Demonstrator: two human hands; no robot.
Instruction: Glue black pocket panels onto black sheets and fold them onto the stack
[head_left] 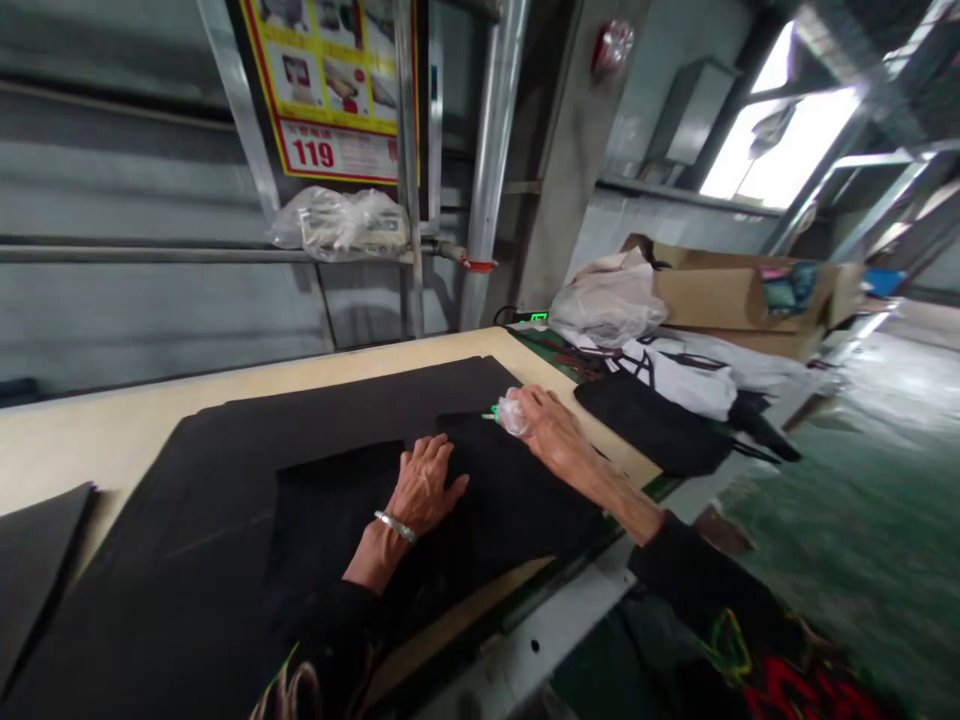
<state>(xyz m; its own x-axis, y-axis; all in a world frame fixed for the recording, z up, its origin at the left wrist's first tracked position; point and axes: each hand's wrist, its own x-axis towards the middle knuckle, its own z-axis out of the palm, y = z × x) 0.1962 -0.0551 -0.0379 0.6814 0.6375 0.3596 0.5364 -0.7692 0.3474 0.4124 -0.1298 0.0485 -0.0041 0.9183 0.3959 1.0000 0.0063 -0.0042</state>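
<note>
My left hand (426, 486) lies flat with its fingers stretched out on dark cloth, a metal bracelet round the wrist. Under and beside it are two black cloth pieces, one to the left (330, 500) and one to the right (510, 500). In my right hand (551, 428), closed fingers grip a small translucent bottle-like thing with a green tip (513, 413). Its tip points left, over the upper edge of the right-hand piece; whether it touches the cloth I cannot tell. Both pieces rest on a large dark sheet (225, 450).
Another dark sheet (37, 560) lies at the far left of the pale table (187, 385). On the right are a black cloth bundle (652, 425), white fabric (690, 380), a clear plastic bag (611, 300) and a cardboard box (720, 300). Metal pipes (491, 170) stand behind.
</note>
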